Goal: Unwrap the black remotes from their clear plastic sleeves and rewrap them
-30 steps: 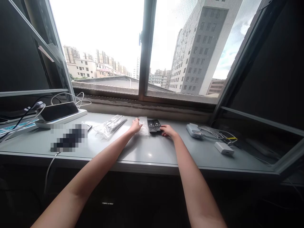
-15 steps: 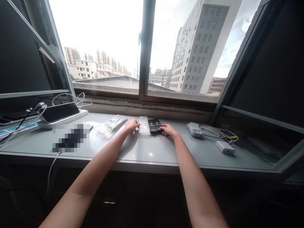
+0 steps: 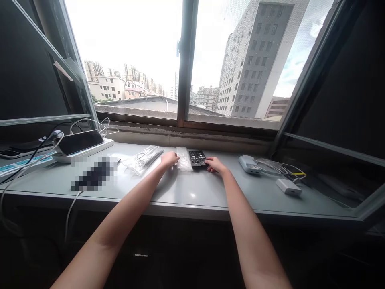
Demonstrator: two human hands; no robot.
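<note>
Head camera, looking forward and down: both bare hands reach over a pale grey worktop [image 3: 192, 196] toward its far side. The left hand [image 3: 170, 159] has its fingers bent at the left edge of a clear plastic sleeve [image 3: 184, 159], touching it or nearly so; whether they pinch it cannot be told. The right hand [image 3: 215, 164] has its fingers curled at the right edge of the black remote controls [image 3: 197, 159], which lie buttons up, side by side, just right of the sleeve; how firm that grip is cannot be made out. Left of the left hand lies a wrapped clear plastic packet [image 3: 145, 159]. Farther left, a dark phone [image 3: 80, 142] leans on its side on a white power strip [image 3: 90, 149], near a pixelated dark item [image 3: 94, 175]. Right of the right hand, well apart from it, sit a pale blue power bank [image 3: 249, 164], coiled white cables [image 3: 275, 167] and a white adapter [image 3: 288, 187]. Behind the worktop stands a window [image 3: 181, 64].
</note>
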